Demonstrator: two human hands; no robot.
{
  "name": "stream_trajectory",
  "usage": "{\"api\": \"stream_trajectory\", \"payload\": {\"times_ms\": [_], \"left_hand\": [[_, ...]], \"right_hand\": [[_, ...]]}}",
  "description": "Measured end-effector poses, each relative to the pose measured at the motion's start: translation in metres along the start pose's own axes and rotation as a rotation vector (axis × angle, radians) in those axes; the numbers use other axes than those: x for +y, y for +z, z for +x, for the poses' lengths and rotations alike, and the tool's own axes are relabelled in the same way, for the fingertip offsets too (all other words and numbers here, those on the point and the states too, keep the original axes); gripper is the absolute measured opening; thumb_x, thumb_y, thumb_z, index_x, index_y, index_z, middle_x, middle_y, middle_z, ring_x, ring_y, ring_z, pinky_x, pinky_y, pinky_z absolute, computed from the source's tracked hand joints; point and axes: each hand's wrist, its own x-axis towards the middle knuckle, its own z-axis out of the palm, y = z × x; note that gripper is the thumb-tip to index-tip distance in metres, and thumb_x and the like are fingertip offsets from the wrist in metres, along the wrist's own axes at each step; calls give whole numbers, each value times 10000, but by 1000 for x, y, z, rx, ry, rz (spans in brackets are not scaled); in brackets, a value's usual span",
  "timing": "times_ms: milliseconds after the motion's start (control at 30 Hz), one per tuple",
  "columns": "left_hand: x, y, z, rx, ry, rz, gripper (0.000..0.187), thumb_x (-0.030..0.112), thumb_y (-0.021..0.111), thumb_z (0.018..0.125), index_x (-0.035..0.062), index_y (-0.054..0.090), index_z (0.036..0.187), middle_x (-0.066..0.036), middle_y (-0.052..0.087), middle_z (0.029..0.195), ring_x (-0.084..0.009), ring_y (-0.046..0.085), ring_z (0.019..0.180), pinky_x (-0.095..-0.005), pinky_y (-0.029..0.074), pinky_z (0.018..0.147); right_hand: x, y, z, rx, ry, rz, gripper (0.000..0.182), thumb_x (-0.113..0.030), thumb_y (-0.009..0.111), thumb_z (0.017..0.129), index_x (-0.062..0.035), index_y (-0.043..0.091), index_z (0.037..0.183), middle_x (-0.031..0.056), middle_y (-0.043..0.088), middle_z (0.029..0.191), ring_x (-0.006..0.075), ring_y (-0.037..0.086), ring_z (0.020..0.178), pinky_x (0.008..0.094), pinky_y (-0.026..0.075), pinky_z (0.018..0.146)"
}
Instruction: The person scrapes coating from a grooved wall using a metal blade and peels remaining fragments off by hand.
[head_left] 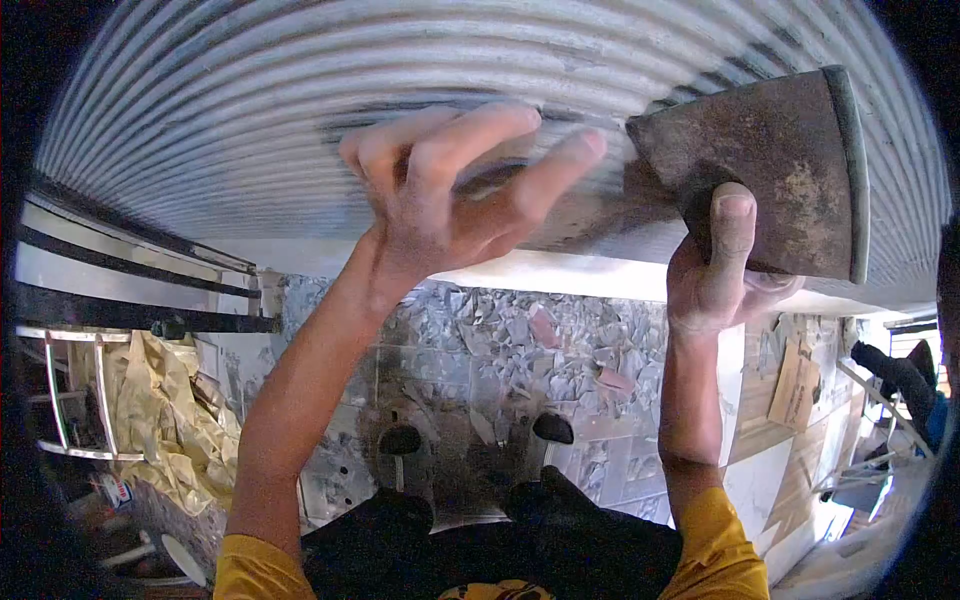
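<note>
A brown, worn plate-like piece (790, 180) with a thick grey edge is in my right hand (715, 265), its thumb pressed on the front face and the fingers partly hidden behind. My left hand (450, 185) is raised to its left, fingers apart and slightly blurred, with nothing visible in it. Behind both hands spreads a ridged grey surface (300, 130) with dark smears near the fingers. Whether my left fingertips touch it, I cannot tell.
Broken grey fragments (540, 340) cover the floor below, around my feet. Crumpled yellowish sheeting (170, 420) lies at left beside a metal frame (75, 395) and dark rails (120, 265). A cardboard piece (795, 385) is at right, near a dark-clothed person (900, 380).
</note>
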Motion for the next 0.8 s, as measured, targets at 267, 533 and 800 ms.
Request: {"api": "stream_trajectory", "payload": {"times_ms": [267,533,800], "left_hand": [[-1,2,2,-15,-25,25,371,257,696,781,340,689,1143,81,500,1071,-120,425,919,-302,288,818],[-11,-8,1,-31,33,-73,265,171,694,804,142,635,1061,-63,515,1057,-198,486,936,-293,428,740],[-4,2,2,148,-115,-188,287,143,757,759,157,666,1031,0,579,962,-164,524,890,-291,397,750]], "right_hand": [[5,-1,2,-17,-125,-112,516,-149,850,730,66,620,1139,127,673,1075,211,632,949,367,495,905],[6,4,-5,-19,-132,-123,492,-137,834,742,58,621,1141,129,672,1086,211,637,962,362,494,914],[3,-2,-5,-94,-75,-325,667,-140,772,782,37,444,1336,156,567,1232,264,592,1084,417,499,963]]}}
